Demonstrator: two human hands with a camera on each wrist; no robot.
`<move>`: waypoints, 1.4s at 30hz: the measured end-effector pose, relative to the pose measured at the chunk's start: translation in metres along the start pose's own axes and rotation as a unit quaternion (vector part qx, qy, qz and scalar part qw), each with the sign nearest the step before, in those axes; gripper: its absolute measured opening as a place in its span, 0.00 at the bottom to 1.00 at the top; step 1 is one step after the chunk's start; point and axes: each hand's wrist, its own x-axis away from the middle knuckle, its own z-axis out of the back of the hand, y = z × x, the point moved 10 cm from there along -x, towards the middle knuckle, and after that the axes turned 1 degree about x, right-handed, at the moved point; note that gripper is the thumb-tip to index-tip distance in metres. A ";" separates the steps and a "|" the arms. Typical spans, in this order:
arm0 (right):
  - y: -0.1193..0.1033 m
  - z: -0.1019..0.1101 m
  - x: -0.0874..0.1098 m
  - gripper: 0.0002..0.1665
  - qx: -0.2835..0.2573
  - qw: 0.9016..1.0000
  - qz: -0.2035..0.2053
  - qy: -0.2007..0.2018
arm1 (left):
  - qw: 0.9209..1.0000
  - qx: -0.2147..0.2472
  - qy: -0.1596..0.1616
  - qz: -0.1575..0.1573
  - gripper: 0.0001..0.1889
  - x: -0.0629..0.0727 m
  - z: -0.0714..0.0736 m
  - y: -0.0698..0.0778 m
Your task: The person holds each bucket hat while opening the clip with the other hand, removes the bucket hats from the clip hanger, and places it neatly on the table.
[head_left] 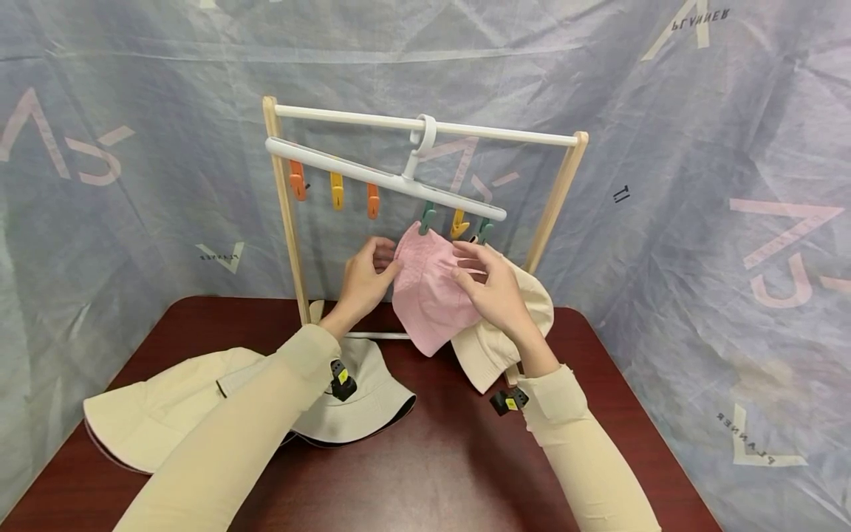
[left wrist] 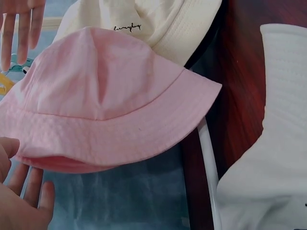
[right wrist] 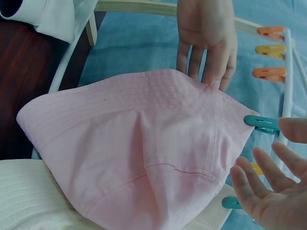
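A pink bucket hat (head_left: 432,288) hangs from the white hanger (head_left: 385,177) by a green clothespin (head_left: 427,219) at its brim. My left hand (head_left: 364,279) pinches the brim's left side, thumb in front and fingers behind; the right wrist view also shows this left hand (right wrist: 206,43) at the brim. My right hand (head_left: 492,288) is on the hat's other side, fingers spread and relaxed. In the right wrist view this right hand (right wrist: 276,187) holds nothing, close to the green clothespin (right wrist: 261,122). Behind the pink hat hangs a cream bucket hat (head_left: 532,303) with small dark lettering.
The hanger hooks over a rack's white top bar (head_left: 346,117), between wooden posts. Orange and yellow clothespins (head_left: 337,191) hang along its left half. Pale bucket hats (head_left: 166,406) lie on the dark red table (head_left: 425,473), partly under my left arm. Grey fabric (head_left: 166,199) surrounds the table.
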 end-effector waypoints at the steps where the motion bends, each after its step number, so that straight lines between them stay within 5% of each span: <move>1: 0.000 0.000 0.000 0.27 0.000 1.000 0.000 0.000 | 1.000 0.001 0.002 -0.001 0.17 0.000 -0.001 0.001; 19: 0.001 0.001 -0.004 0.27 -0.004 1.000 -0.003 0.007 | 1.000 0.014 0.019 0.010 0.13 0.003 -0.005 -0.002; 42: -0.008 -0.018 -0.042 0.34 0.015 1.000 -0.007 -0.002 | 0.999 0.016 0.018 0.021 0.12 0.005 -0.007 -0.004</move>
